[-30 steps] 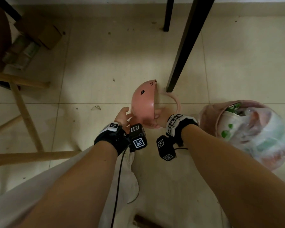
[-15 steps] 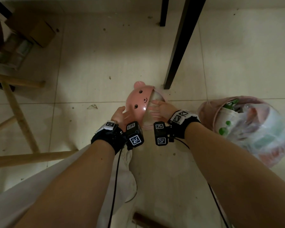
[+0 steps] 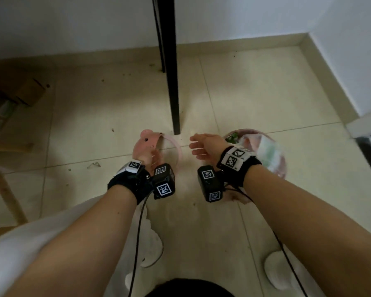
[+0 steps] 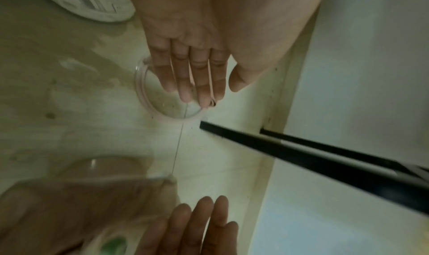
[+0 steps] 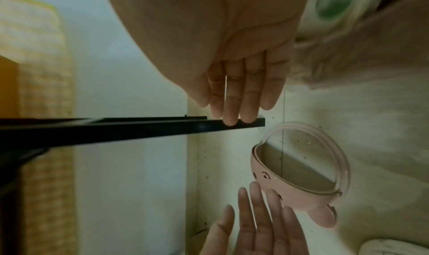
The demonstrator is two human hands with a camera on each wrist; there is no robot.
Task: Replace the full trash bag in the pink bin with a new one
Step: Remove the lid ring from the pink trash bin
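Observation:
The pink bear-faced bin lid (image 3: 147,143) lies on the floor tiles, its ring (image 5: 334,148) swung away from the dome. My left hand (image 3: 153,156) is right beside the lid with straight fingers (image 4: 185,79); I cannot tell whether it touches. My right hand (image 3: 196,146) hovers open to the right of the lid, fingers straight (image 5: 241,101), holding nothing. The pink bin (image 3: 244,132) with the full trash bag (image 3: 268,151) stands just beyond my right wrist and is partly hidden by it.
Two black table legs (image 3: 174,86) come down just behind the lid. A cardboard box (image 3: 28,91) and wooden stool legs (image 3: 7,189) are at the left. My white shoes (image 3: 152,249) are below. The wall corner (image 3: 330,71) closes the right side.
Both hands held the lid a second ago; now it lies on the floor. My right hand has let go and moved right toward the bin. The view has tilted up.

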